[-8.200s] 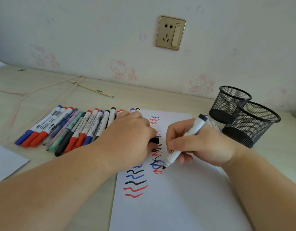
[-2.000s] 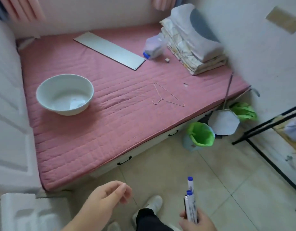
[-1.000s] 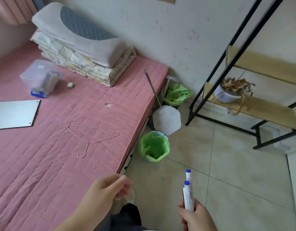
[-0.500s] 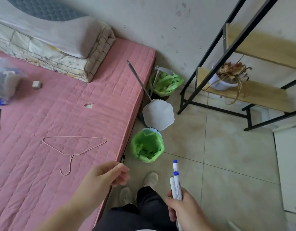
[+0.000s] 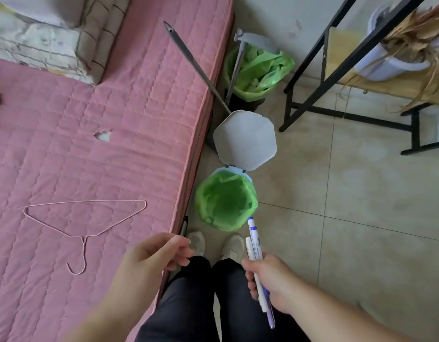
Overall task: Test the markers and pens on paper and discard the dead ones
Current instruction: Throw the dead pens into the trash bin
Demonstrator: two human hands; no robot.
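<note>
While I stand on the tiled floor [image 5: 361, 193], the pink bed [image 5: 90, 144] edge runs along my left and the black shelf frame [image 5: 312, 112] stands well apart to the right, with open tiles between. The green-lined bin [image 5: 225, 201], its lid [image 5: 245, 139] up, sits against the bed's edge, nearer my feet than half a second ago. My right hand [image 5: 270, 280] grips the markers [image 5: 255, 245], white with blue caps, tips just beside the bin's rim. My left hand [image 5: 151, 257] hangs loosely curled, holding nothing.

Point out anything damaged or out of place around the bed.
The pink mattress cover has a small torn hole showing white. A bare wire hanger lies loose on it, and a grey pole leans across its edge.
</note>
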